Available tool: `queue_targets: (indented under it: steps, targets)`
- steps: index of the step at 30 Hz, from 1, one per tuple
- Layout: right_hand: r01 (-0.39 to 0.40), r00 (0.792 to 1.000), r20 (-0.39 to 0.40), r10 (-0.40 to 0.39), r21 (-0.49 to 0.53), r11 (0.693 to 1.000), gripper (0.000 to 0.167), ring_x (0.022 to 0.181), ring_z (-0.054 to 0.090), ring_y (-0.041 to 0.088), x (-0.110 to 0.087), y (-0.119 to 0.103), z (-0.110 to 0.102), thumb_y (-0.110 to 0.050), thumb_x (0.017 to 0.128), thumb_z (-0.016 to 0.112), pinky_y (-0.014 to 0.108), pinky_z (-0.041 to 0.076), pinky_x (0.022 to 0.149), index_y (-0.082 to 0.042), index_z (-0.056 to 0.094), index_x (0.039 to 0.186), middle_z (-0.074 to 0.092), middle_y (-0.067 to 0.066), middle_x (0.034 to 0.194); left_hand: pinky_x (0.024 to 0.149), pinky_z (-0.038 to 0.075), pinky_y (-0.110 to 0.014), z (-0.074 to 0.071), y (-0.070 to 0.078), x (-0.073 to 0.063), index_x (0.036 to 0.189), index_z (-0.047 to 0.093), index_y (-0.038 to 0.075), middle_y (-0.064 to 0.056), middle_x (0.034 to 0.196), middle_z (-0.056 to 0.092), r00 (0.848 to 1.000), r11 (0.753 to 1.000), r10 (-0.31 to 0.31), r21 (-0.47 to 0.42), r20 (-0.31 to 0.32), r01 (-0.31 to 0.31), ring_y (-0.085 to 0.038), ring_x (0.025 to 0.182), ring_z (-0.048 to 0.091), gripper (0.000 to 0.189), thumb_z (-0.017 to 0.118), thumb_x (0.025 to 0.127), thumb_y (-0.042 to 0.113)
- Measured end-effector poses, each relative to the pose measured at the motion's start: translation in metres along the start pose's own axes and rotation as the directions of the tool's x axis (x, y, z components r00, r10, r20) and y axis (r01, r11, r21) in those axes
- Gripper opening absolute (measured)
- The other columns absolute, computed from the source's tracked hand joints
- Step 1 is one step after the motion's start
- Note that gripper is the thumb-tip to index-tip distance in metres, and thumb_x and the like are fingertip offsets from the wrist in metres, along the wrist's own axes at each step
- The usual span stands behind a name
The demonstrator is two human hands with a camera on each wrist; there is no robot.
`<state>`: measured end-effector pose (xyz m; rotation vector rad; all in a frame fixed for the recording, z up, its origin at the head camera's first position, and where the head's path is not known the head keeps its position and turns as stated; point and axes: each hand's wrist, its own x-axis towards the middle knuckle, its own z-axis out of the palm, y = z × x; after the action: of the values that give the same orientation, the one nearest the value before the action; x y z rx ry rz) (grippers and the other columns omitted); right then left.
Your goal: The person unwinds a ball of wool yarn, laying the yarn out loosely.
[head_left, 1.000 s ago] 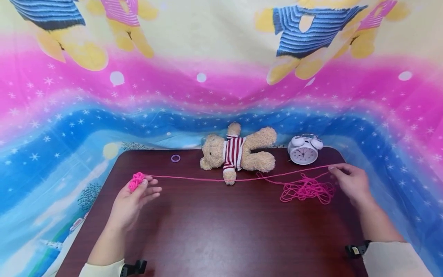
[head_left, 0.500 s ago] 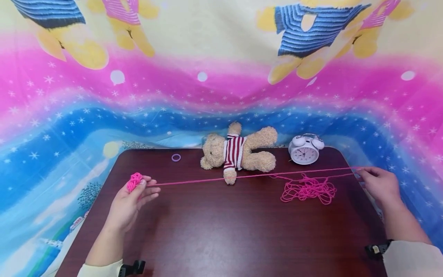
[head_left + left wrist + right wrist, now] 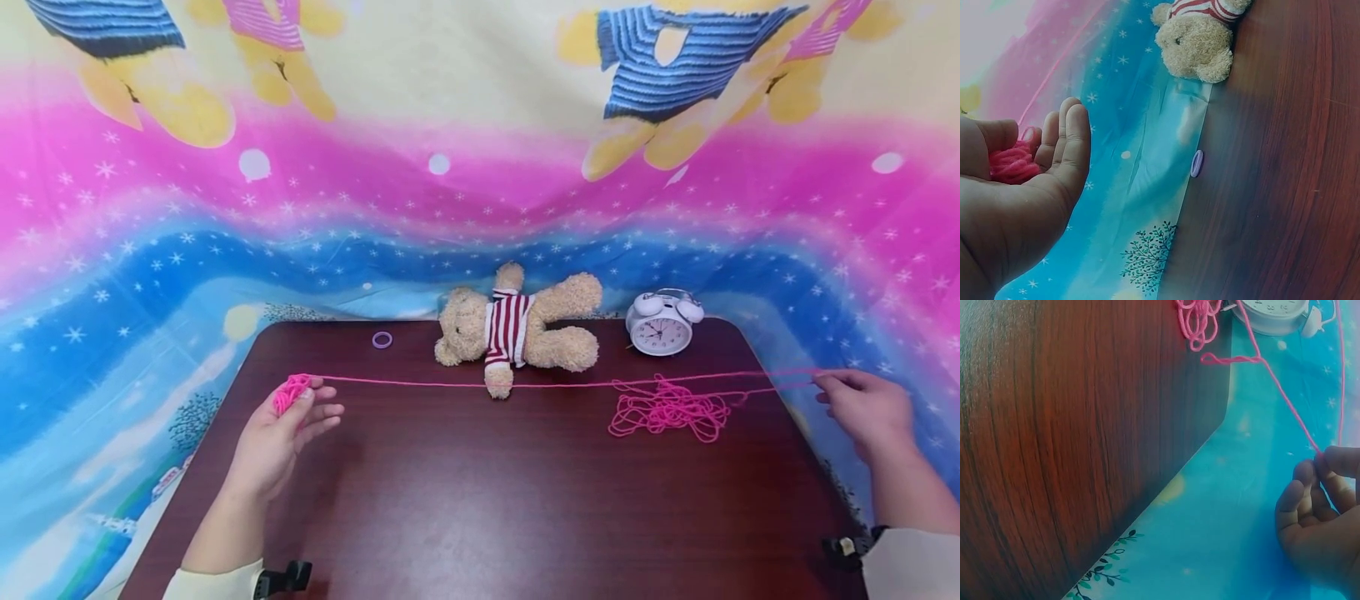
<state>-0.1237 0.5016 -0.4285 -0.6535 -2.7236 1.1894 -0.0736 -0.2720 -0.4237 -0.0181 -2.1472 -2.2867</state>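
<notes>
Right hand, well right of the teddy bear, pinches a pink strand running sideways to the yarn bundle gripped by the left hand, left of the bear, with the loose heap front-right of the bear, nearer the right hand.

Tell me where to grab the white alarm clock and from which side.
I'd pinch the handle on top of the white alarm clock, coming down from above: it stands upright, and the handle arches over its bells. Coming from the front looks worse, since the pink strand stretched between the left hand and right hand runs across there.
</notes>
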Motion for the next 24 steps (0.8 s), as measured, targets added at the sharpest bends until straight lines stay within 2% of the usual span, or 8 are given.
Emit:
queue_targets:
  steps: [4, 7, 9, 11, 13, 15, 20, 24]
  targets:
    - [0.030, 0.999, 0.034, -0.028, -0.050, 0.998, 0.063, 0.067, 0.059, -0.008, -0.006, -0.005, 0.002, -0.045, 0.106, 0.052, 0.022, 0.052, 0.057, 0.008, 0.058, 0.138, 0.069, -0.012, 0.080, 0.092, 0.058, -0.032, -0.001, 0.000, 0.000, 0.145, 0.041, -0.003, -0.002, 0.120, 0.068, 1.000, 1.000, 0.003, 0.010, 0.011, -0.003, -0.020, 0.108, 0.073, 0.046, 0.051, 0.111, 0.026]
    - [0.067, 0.996, 0.068, -0.061, -0.100, 0.993, 0.065, 0.071, 0.059, -0.007, -0.010, -0.009, 0.007, -0.051, 0.105, 0.051, 0.026, 0.051, 0.059, 0.005, 0.059, 0.138, 0.076, 0.001, 0.092, 0.093, 0.058, -0.033, 0.000, 0.001, 0.000, 0.146, 0.041, -0.001, -0.003, 0.121, 0.068, 1.000, 1.000, -0.003, 0.021, 0.019, 0.003, -0.021, 0.109, 0.072, 0.046, 0.051, 0.111, 0.026]
    - [0.088, 0.993, 0.084, -0.079, -0.116, 0.989, 0.065, 0.079, 0.065, 0.006, -0.013, -0.011, 0.014, -0.051, 0.105, 0.051, 0.029, 0.052, 0.062, 0.003, 0.060, 0.139, 0.075, 0.014, 0.105, 0.093, 0.058, -0.034, 0.002, 0.002, 0.000, 0.146, 0.042, 0.000, -0.003, 0.121, 0.069, 1.000, 1.000, -0.009, 0.026, 0.022, 0.008, -0.023, 0.110, 0.072, 0.046, 0.051, 0.111, 0.027]
    - [0.111, 0.991, 0.088, -0.099, -0.135, 0.985, 0.065, 0.095, 0.067, 0.024, -0.014, -0.014, 0.022, -0.052, 0.105, 0.051, 0.034, 0.051, 0.067, 0.002, 0.061, 0.138, 0.070, 0.025, 0.117, 0.094, 0.057, -0.035, 0.004, 0.002, 0.001, 0.145, 0.043, 0.001, -0.003, 0.121, 0.069, 0.999, 0.999, -0.017, 0.030, 0.027, 0.016, -0.024, 0.111, 0.072, 0.044, 0.051, 0.111, 0.027]
    - [0.142, 0.988, 0.089, -0.130, -0.141, 0.980, 0.063, 0.109, 0.060, 0.043, -0.016, -0.016, 0.030, -0.051, 0.105, 0.052, 0.040, 0.051, 0.071, 0.003, 0.063, 0.136, 0.063, 0.032, 0.126, 0.094, 0.057, -0.035, 0.006, 0.003, 0.001, 0.144, 0.043, 0.000, -0.002, 0.121, 0.069, 0.999, 0.999, -0.023, 0.027, 0.033, 0.022, -0.025, 0.111, 0.072, 0.044, 0.051, 0.111, 0.028]
    - [0.180, 0.982, 0.094, -0.167, -0.158, 0.971, 0.061, 0.115, 0.054, 0.050, -0.017, -0.020, 0.039, -0.050, 0.105, 0.053, 0.044, 0.047, 0.075, 0.003, 0.065, 0.133, 0.061, 0.034, 0.128, 0.094, 0.058, -0.035, 0.009, 0.003, 0.002, 0.142, 0.044, -0.001, -0.002, 0.120, 0.070, 0.999, 0.999, -0.029, 0.025, 0.037, 0.028, -0.024, 0.110, 0.072, 0.044, 0.052, 0.110, 0.028]
    - [0.292, 0.952, 0.146, -0.270, -0.167, 0.942, 0.050, 0.114, 0.055, 0.050, -0.020, -0.031, 0.061, -0.042, 0.106, 0.057, 0.042, 0.045, 0.075, 0.001, 0.070, 0.125, 0.064, 0.033, 0.126, 0.093, 0.058, -0.035, 0.016, 0.006, 0.001, 0.139, 0.045, -0.004, -0.004, 0.120, 0.071, 0.999, 0.999, -0.036, 0.029, 0.041, 0.035, -0.021, 0.108, 0.073, 0.045, 0.053, 0.110, 0.029]
    - [0.342, 0.931, 0.189, -0.311, -0.164, 0.925, 0.044, 0.105, 0.060, 0.041, -0.026, -0.040, 0.076, -0.041, 0.105, 0.059, 0.038, 0.047, 0.071, -0.003, 0.073, 0.123, 0.070, 0.025, 0.116, 0.093, 0.058, -0.034, 0.019, 0.006, 0.002, 0.138, 0.046, -0.003, -0.005, 0.120, 0.070, 0.998, 0.999, -0.037, 0.041, 0.046, 0.036, -0.021, 0.108, 0.073, 0.044, 0.053, 0.110, 0.029]
